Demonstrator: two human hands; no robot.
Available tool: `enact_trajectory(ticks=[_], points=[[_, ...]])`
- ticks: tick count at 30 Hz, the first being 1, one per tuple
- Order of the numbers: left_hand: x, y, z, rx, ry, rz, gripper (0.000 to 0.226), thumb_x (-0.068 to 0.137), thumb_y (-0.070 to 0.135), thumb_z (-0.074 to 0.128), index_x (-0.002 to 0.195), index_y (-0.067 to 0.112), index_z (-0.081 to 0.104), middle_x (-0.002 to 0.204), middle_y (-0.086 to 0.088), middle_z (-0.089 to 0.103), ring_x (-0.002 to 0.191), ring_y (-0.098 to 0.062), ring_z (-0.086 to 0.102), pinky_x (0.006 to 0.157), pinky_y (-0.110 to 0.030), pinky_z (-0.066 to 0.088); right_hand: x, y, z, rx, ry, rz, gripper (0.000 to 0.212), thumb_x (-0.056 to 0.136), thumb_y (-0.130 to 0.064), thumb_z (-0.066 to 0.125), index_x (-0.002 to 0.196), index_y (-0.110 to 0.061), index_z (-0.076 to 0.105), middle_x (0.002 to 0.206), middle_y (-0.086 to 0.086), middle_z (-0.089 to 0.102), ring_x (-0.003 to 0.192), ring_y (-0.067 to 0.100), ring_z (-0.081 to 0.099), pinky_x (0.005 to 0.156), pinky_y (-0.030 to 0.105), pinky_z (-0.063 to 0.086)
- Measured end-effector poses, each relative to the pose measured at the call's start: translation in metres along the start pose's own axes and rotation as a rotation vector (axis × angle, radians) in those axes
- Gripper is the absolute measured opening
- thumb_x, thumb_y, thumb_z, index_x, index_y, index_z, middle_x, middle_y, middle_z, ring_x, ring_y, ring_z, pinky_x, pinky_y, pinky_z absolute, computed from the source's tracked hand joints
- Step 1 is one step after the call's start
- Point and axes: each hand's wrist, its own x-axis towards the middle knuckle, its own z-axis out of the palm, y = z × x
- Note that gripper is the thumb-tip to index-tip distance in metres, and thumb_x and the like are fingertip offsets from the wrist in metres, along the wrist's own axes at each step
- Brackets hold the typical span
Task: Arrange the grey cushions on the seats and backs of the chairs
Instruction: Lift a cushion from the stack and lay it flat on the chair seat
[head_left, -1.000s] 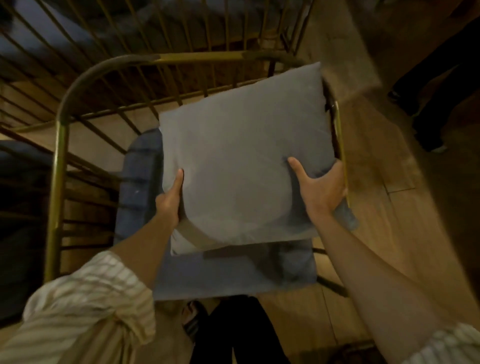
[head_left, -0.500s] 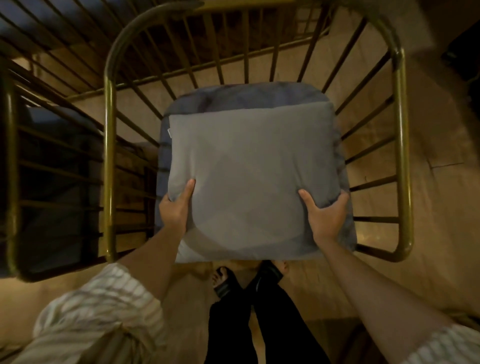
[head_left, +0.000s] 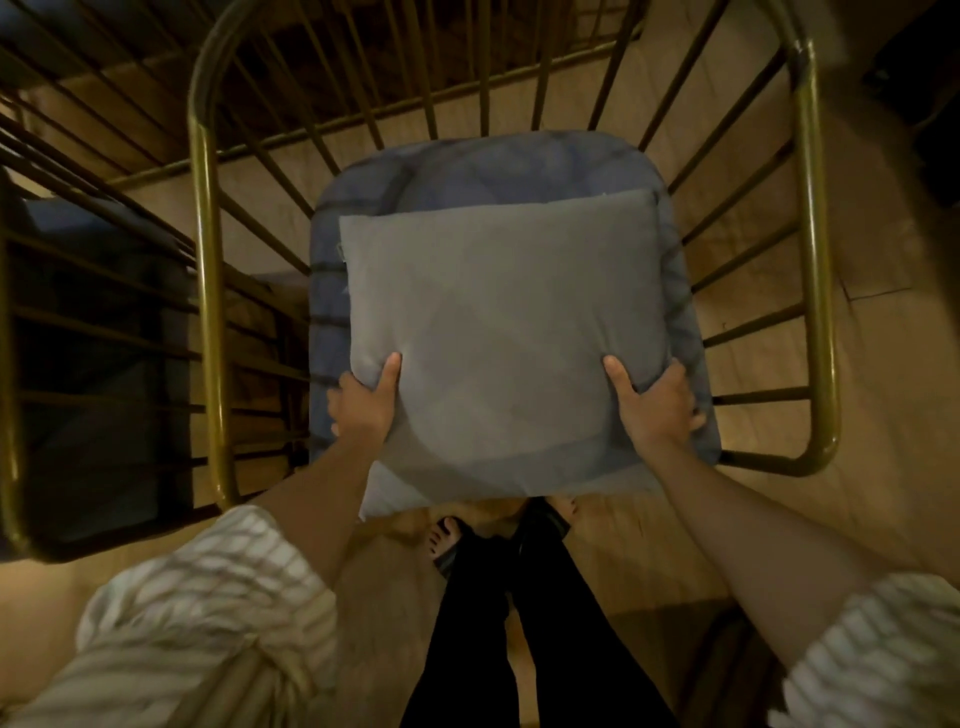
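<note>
I hold a square grey cushion (head_left: 504, 332) over the seat of a brass-framed chair (head_left: 205, 249). My left hand (head_left: 366, 402) grips its near left corner and my right hand (head_left: 657, 402) grips its near right corner, thumbs on top. Under it lies a darker blue-grey seat cushion (head_left: 498, 166), whose far edge and sides show around the grey one. The chair's barred back and arms curve around the seat on three sides.
A second brass chair (head_left: 10, 364) with a dark cushion (head_left: 98, 338) stands close on the left. The floor (head_left: 883, 364) is wood planks. My legs in black trousers (head_left: 498, 623) and sandalled feet stand right in front of the seat.
The view swung from the chair's side to straight above the seat. The grey cushion came down from a raised, tilted hold to lie level over the seat cushion, both hands still gripping.
</note>
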Motion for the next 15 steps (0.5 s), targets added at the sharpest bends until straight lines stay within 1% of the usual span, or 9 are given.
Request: enact_trajectory(ticks=[1, 3, 6, 8, 10, 13, 15], points=[[-0.004, 0.004, 0.0, 0.04, 0.015, 0.023, 0.087, 0.086, 0.071, 0.05, 0.143, 0.007, 0.037, 0.147, -0.018, 0.039, 0.135, -0.042, 0.038, 0.111, -0.057, 0.031, -0.003, 0.0, -0.001, -0.049, -0.003, 0.001, 0.096, 0.08, -0.079, 0.048, 0.146, -0.01, 0.035, 0.148, 0.015, 0.045, 0.139, 0.038, 0.038, 0.117, 0.058, 0.014], [-0.013, 0.014, -0.002, 0.054, 0.009, 0.098, 0.078, 0.093, 0.058, 0.05, 0.148, 0.008, 0.029, 0.15, -0.019, 0.034, 0.136, -0.042, 0.036, 0.111, -0.057, 0.032, -0.007, -0.005, -0.006, -0.122, -0.009, -0.013, 0.092, 0.087, -0.076, 0.04, 0.149, -0.009, 0.03, 0.152, 0.018, 0.039, 0.143, 0.038, 0.031, 0.118, 0.059, 0.01], [-0.025, 0.027, -0.009, 0.139, -0.059, 0.188, 0.075, 0.095, 0.047, 0.054, 0.153, 0.013, 0.02, 0.156, -0.018, 0.023, 0.14, -0.043, 0.029, 0.111, -0.056, 0.032, -0.016, -0.021, -0.015, -0.194, -0.009, -0.12, 0.08, 0.095, -0.066, 0.036, 0.15, -0.009, 0.027, 0.155, 0.018, 0.034, 0.145, 0.036, 0.026, 0.118, 0.061, 0.009], [-0.036, 0.032, -0.021, 0.193, -0.09, 0.23, 0.081, 0.092, 0.045, 0.062, 0.153, 0.014, 0.02, 0.161, -0.015, 0.01, 0.145, -0.041, 0.02, 0.113, -0.057, 0.03, -0.027, -0.036, -0.022, -0.258, -0.018, -0.225, 0.076, 0.097, -0.062, 0.036, 0.15, -0.009, 0.027, 0.154, 0.018, 0.034, 0.146, 0.035, 0.025, 0.119, 0.06, 0.008], [-0.046, 0.038, -0.034, 0.252, -0.082, 0.318, 0.083, 0.089, 0.043, 0.067, 0.153, 0.015, 0.023, 0.164, -0.012, 0.001, 0.148, -0.039, 0.017, 0.115, -0.057, 0.028, -0.038, -0.055, -0.027, -0.339, -0.037, -0.323, 0.075, 0.098, -0.061, 0.034, 0.151, -0.008, 0.027, 0.154, 0.018, 0.035, 0.145, 0.034, 0.026, 0.118, 0.058, 0.008], [-0.062, 0.044, -0.058, 0.403, -0.068, 0.43, 0.086, 0.087, 0.052, 0.065, 0.153, 0.018, 0.022, 0.164, -0.011, -0.005, 0.148, -0.039, 0.015, 0.116, -0.056, 0.025, -0.057, -0.086, -0.035, -0.387, -0.045, -0.43, 0.07, 0.099, -0.058, 0.035, 0.146, -0.006, 0.035, 0.15, 0.017, 0.039, 0.142, 0.033, 0.03, 0.118, 0.058, 0.011], [-0.072, 0.052, -0.078, 0.49, -0.097, 0.458, 0.089, 0.087, 0.058, 0.061, 0.155, 0.023, 0.017, 0.164, -0.01, -0.012, 0.15, -0.038, 0.007, 0.119, -0.056, 0.017, -0.07, -0.107, -0.044, -0.41, -0.043, -0.478, 0.066, 0.099, -0.057, 0.035, 0.14, -0.006, 0.04, 0.147, 0.016, 0.042, 0.14, 0.031, 0.032, 0.118, 0.058, 0.013]])
